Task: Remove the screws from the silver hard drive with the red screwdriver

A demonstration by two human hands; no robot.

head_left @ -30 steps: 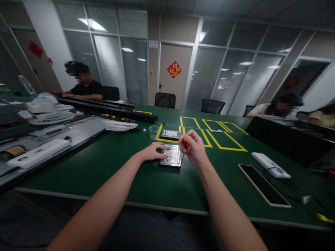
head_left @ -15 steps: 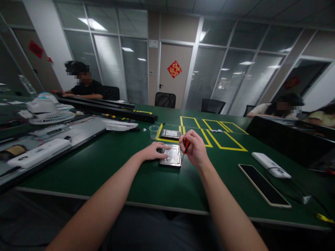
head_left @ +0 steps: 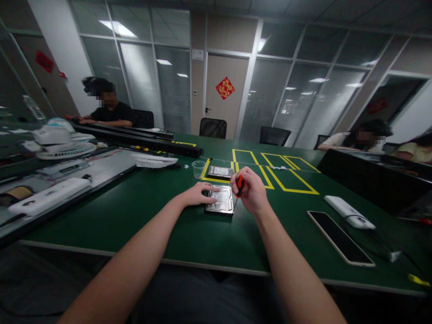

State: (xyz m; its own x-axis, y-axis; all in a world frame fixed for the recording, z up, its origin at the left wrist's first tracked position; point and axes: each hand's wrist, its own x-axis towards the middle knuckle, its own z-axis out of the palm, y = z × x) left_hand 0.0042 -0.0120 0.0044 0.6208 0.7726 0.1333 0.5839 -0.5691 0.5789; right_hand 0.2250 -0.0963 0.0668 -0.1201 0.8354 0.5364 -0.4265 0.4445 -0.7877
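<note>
A silver hard drive [head_left: 224,204] lies on the green table in front of me. My left hand [head_left: 199,195] rests at its left side, thumb and fingers stretched apart over its top face. In my right hand [head_left: 250,188] is a screwdriver [head_left: 240,183] with a red and black handle, gripped in closed fingers. Its thin shaft points down beside the drive's right edge; I cannot tell whether the tip touches the drive. Just behind, a second hard drive [head_left: 220,172] sits inside a yellow tape outline, with a clear plastic cup [head_left: 198,169] to its left.
To the right lie a phone [head_left: 340,237] and a white power bank [head_left: 349,212] with cables. A long metal panel [head_left: 111,167] and white fan parts [head_left: 153,160] occupy the left. Further yellow tape outlines [head_left: 293,184] mark the table. Other people sit at both far sides.
The screwdriver handle has turned slightly in my right hand, showing more red. My left hand and the drives stay where they were.
</note>
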